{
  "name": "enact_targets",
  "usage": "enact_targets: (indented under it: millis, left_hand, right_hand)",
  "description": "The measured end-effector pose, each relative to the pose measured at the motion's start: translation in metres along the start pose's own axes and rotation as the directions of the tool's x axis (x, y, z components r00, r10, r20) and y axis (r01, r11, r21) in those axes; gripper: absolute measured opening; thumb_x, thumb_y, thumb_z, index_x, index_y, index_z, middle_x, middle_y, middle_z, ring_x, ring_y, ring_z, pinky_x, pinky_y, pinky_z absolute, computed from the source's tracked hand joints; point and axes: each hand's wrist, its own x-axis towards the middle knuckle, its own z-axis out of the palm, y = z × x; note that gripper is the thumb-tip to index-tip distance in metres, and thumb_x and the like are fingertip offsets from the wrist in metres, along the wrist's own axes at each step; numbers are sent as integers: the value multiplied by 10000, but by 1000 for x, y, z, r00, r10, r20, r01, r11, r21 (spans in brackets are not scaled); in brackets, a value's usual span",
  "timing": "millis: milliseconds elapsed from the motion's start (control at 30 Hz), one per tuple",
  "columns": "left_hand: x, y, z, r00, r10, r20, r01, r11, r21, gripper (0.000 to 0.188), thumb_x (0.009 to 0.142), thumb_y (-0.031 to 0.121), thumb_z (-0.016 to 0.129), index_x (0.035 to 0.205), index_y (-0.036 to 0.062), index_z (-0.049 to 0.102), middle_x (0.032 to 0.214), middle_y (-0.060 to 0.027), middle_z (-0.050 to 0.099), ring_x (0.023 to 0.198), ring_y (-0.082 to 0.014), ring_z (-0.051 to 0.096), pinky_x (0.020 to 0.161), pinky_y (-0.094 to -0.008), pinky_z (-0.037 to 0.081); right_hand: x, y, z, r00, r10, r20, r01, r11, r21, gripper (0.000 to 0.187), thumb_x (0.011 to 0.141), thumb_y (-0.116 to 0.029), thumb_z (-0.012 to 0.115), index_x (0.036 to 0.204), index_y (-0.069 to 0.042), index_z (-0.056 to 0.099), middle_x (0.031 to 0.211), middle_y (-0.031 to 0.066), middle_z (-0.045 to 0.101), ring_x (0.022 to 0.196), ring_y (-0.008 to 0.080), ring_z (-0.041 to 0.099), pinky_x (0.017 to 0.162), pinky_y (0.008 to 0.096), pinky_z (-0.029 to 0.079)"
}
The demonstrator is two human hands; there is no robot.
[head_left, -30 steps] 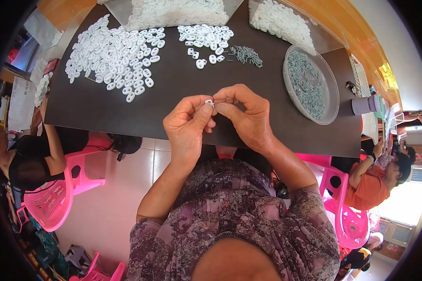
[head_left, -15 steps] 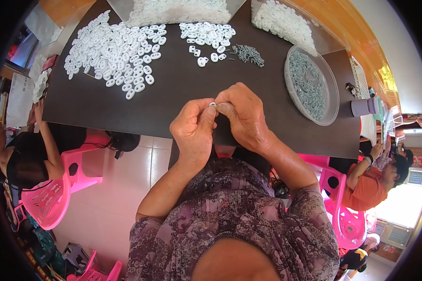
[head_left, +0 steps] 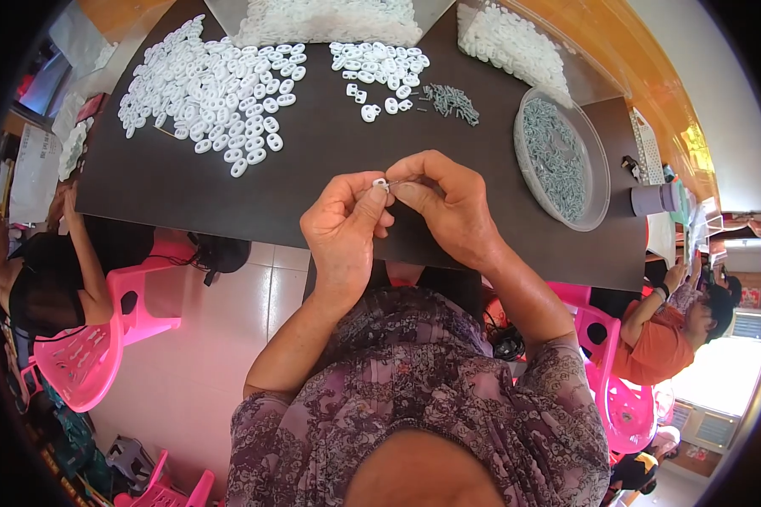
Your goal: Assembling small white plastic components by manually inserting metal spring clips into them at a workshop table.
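Over the dark brown surface [head_left: 228,201], the left hand [head_left: 338,228] has its fingers clamped on 1 small, white, rounded plastic piece [head_left: 380,183]. The right hand [head_left: 450,207] keeps its fingers pinched beside it; any held part is too small to tell. Probably fitting is in hand, which calls for steady alignment.

Seemingly a small assembly workshop: a dark table [head_left: 237,203] bears heaped white parts [head_left: 203,93] towards eleven o'clock and a tub [head_left: 599,173] of grey pins [head_left: 558,160] at two; one person [head_left: 46,283] sits at nine, another [head_left: 661,345] between three and four.
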Motion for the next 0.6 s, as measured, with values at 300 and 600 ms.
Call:
enact_targets:
  millis: [300, 600]
  left_hand:
    - [-2, -2, 0, 1000, -1, -7, 1, 1000, -9, 104, 879, 40, 576, 958, -22, 602, 772, -27, 602, 601, -56, 531, 505, -171, 420]
    - [-5, -6, 3, 997, 49, -52, -46, 998, 52, 67, 873, 15, 567, 916, -13, 610, 755, -17, 598, 588, -47, 523, 497, -174, 424]
  right_hand:
    - [0, -2, -1, 999, 44, 26, -40, 990, -137, 45, 834, -17, 588, 866, 14, 590, 793, 19, 605, 747, 70, 551, 677, 221, 453]
    - [4, 5, 11, 975, -218, -31, 206, 953, -223, 43, 750, 0, 561, 729, -11, 526, 703, 106, 525, 667, 277, 510, 593, 373, 422]
